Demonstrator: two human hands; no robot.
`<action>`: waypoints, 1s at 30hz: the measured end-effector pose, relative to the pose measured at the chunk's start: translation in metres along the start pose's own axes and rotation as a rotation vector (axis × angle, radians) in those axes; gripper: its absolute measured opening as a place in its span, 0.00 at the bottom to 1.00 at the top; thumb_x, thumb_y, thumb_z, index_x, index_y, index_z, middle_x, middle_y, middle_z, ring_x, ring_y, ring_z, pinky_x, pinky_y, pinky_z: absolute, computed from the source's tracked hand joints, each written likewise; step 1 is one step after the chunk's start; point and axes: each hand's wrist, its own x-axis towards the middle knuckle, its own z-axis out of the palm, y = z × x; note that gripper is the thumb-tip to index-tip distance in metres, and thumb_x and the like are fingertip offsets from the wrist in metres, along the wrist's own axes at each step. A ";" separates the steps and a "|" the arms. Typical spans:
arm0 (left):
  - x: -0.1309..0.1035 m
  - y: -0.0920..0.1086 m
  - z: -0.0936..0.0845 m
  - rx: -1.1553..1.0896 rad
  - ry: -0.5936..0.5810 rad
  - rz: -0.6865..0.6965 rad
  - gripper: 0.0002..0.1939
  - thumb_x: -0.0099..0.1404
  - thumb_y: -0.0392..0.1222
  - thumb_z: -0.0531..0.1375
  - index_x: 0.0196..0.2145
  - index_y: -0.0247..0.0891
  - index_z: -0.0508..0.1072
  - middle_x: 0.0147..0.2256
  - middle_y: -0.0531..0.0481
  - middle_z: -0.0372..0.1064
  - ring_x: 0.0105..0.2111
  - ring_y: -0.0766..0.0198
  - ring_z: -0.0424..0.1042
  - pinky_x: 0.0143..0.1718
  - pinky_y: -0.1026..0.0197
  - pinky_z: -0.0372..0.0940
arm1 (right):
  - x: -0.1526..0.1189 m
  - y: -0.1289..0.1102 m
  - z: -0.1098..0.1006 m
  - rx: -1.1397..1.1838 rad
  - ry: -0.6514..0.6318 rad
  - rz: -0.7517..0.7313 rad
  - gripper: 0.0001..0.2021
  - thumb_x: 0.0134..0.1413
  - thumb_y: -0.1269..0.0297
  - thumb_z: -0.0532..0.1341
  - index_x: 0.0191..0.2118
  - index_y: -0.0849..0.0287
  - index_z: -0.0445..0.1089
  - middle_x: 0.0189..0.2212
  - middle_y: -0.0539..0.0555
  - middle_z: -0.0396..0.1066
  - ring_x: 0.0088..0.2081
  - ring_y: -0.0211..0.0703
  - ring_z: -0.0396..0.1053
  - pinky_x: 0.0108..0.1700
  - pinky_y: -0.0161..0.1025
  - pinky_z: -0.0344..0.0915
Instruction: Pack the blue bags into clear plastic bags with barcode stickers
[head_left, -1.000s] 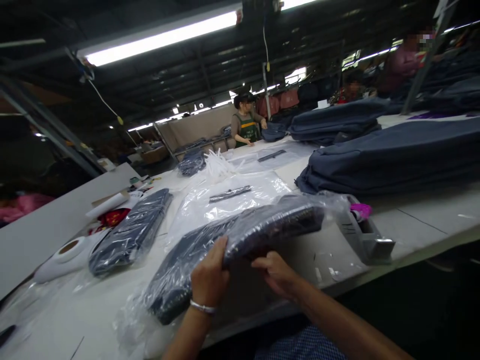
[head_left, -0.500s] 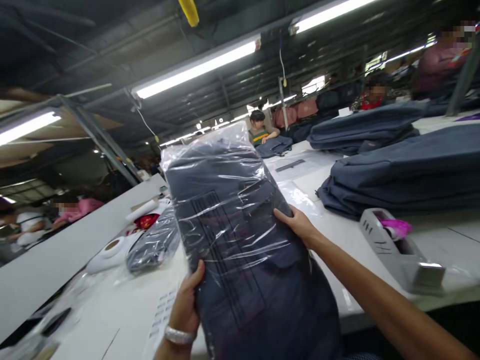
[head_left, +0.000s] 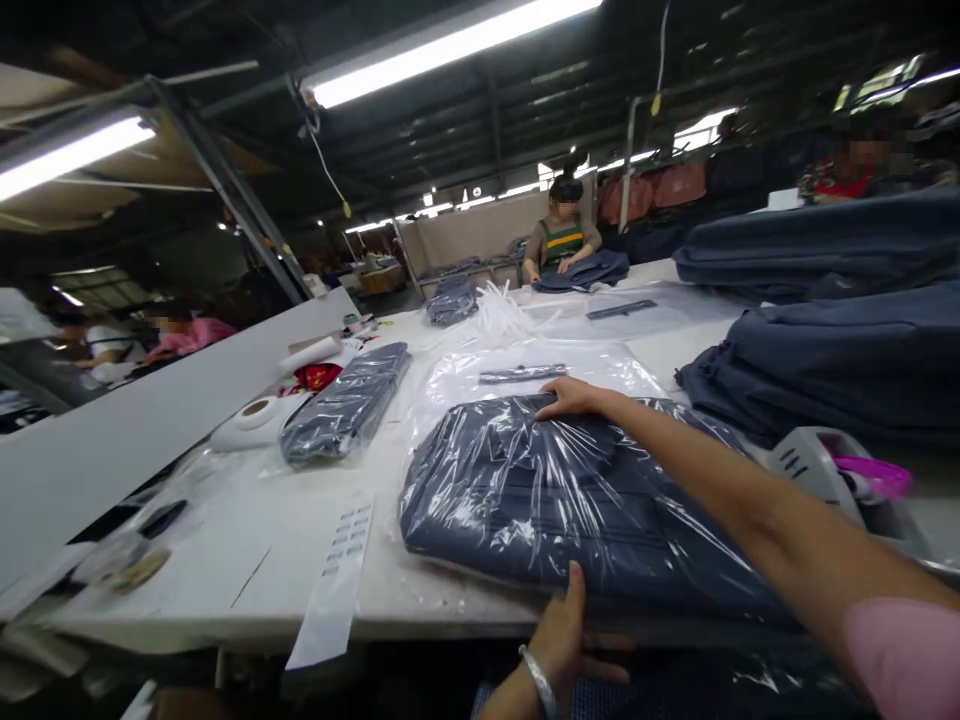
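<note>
A dark blue fabric bag, probably a backpack (head_left: pixel 487 500), lies flat in a clear plastic sleeve along the near edge of the table. My right hand (head_left: pixel 574 398) grips its far edge, where creases in the plastic fan out from the fingers. At the near side my left hand (head_left: pixel 559 640), with a silver bangle at the wrist, has its thumb against the bag's edge. Its other fingers are spread below the table edge. Beneath and beyond the bag lie flat clear plastic sleeves (head_left: pixel 619 360) with a dark printed strip.
Another plastic-wrapped bag (head_left: pixel 349 400) lies left beside a white roll (head_left: pixel 255 415). A label sheet (head_left: pixel 337 570) overhangs the front edge. White strips (head_left: pixel 499 315) are heaped farther back. Dark bags (head_left: pixel 840 350) and a grey tape dispenser (head_left: pixel 814 455) stand right. A co-worker (head_left: pixel 562 235) handles fabric across the table.
The wrapped bag has gone from being held up in both hands to lying sideways on the table. My left hand has come off its side and opened; the view has shifted right.
</note>
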 end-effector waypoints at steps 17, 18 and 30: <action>-0.131 0.020 -0.281 0.050 1.463 0.569 0.32 0.54 0.43 0.68 0.55 0.40 0.65 0.57 0.39 0.62 0.57 0.51 0.64 0.56 0.49 0.64 | -0.128 -0.204 0.174 0.921 -0.421 -0.216 0.15 0.57 0.55 0.61 0.45 0.56 0.77 0.45 0.55 0.76 0.46 0.51 0.73 0.50 0.46 0.68; -0.128 0.018 -0.290 -0.045 1.414 0.539 0.35 0.53 0.41 0.69 0.57 0.38 0.63 0.55 0.36 0.64 0.53 0.51 0.68 0.52 0.49 0.67 | -0.122 -0.214 0.195 0.989 -0.435 -0.154 0.16 0.55 0.55 0.62 0.45 0.57 0.77 0.45 0.56 0.76 0.45 0.51 0.73 0.50 0.47 0.69; -0.130 -0.020 -0.252 -0.309 0.964 0.591 0.39 0.56 0.40 0.68 0.61 0.42 0.58 0.41 0.43 0.76 0.37 0.61 0.76 0.38 0.62 0.71 | -0.058 -0.280 0.302 1.537 -0.501 0.439 0.06 0.56 0.64 0.63 0.33 0.61 0.71 0.30 0.54 0.75 0.31 0.38 0.73 0.40 0.37 0.70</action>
